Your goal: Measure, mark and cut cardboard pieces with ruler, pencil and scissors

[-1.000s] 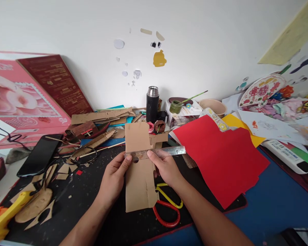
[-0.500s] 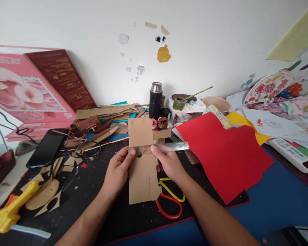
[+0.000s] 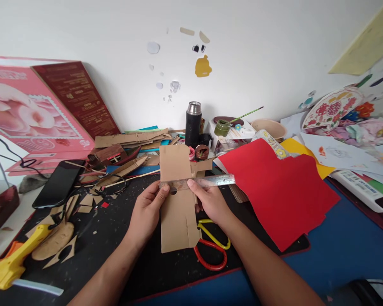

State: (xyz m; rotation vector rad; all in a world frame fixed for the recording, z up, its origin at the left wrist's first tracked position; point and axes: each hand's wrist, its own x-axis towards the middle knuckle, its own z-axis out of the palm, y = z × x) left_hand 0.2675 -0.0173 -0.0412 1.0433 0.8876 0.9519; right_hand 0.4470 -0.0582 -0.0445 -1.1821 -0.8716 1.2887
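A piece of brown cardboard point(image 3: 178, 221) is held up in front of me, with a metal ruler point(image 3: 221, 180) lying crosswise over it. My left hand point(image 3: 150, 204) pinches the left edge of the cardboard and the ruler's left end, thumb on top. My right hand point(image 3: 209, 199) grips the ruler and the cardboard's right edge, its thumb pressing on the ruler; its other fingers are mostly hidden behind. A dark hole shows in the cardboard just under the ruler. Below the right hand lie scissors point(image 3: 221, 259) with one red and one yellow handle, their blades hidden.
Red paper point(image 3: 284, 191) covers much of the right side. A black flask point(image 3: 193, 125) and an open paint jar point(image 3: 222, 128) with a brush stand by the wall. On the left are a phone point(image 3: 59, 183), cardboard scraps point(image 3: 86, 204) and a yellow glue gun point(image 3: 17, 257).
The ruler's right end has risen very slightly. Both hands keep their hold in nearly the same place.
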